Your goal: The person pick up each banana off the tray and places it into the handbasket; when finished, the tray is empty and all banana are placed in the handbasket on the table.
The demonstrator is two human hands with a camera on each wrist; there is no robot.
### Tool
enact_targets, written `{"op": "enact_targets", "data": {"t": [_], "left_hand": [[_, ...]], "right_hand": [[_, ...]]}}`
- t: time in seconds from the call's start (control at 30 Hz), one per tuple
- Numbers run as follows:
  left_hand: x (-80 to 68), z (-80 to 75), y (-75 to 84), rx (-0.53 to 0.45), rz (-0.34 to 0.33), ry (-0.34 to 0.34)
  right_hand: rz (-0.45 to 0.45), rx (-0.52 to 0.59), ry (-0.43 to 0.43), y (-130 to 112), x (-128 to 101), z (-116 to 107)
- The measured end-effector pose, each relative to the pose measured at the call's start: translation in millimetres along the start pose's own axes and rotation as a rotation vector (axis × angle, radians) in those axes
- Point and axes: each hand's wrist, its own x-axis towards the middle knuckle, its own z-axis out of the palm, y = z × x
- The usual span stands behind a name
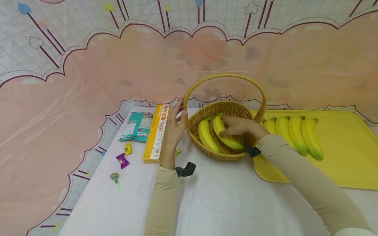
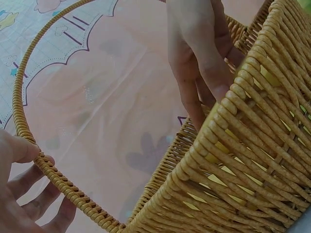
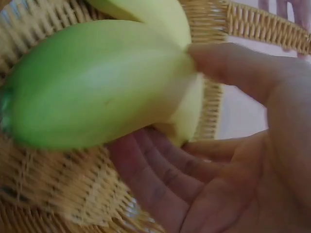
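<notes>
A wicker basket (image 1: 227,159) with a tall arched handle (image 1: 225,75) stands mid-table. Inside it lies one yellow banana (image 1: 207,136), and beside that is a second banana (image 1: 221,126) that my right hand (image 1: 240,126) holds between thumb and fingers. Seen from the right wrist, the held banana (image 3: 97,87) shows its green tip, with the thumb on one side and the fingers beneath. My left hand (image 1: 176,126) is at the basket's left side. In the left wrist view its thumb and fingers (image 2: 41,201) pinch the lower part of the handle.
Right of the basket, a yellow tray (image 1: 345,147) bears several bananas (image 1: 310,137). On the left are a yellow pasta box (image 1: 156,134), a teal packet (image 1: 137,126), a yellow candy (image 1: 127,148), a purple candy (image 1: 122,160) and a lollipop (image 1: 115,177). A patterned cloth (image 1: 147,65) hangs behind.
</notes>
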Motion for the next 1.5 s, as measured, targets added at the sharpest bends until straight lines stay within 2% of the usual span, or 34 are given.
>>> {"op": "enact_targets", "data": {"t": [0.4,0.73,1.0,1.23,1.5], "left_hand": [[0.3,-0.5,-0.4,0.013,0.004,-0.004],[1.7,3.7,1.4,0.014,0.03,-0.015],[0.1,2.7,-0.7,0.013,0.005,0.004],[8.9,8.6,-33.1,0.029,0.006,0.018],[8.4,9.6,-36.3,0.053,0.036,0.031]], "right_hand": [[0.035,0.033,-0.091,-10.3,17.7,6.3],[0.056,0.06,-0.136,-10.4,15.2,7.6],[-0.022,0.018,0.028,-7.1,1.6,6.4],[-0.063,0.032,0.221,6.2,-23.9,10.3],[-0.07,0.094,0.414,22.8,-53.8,21.1]]}}
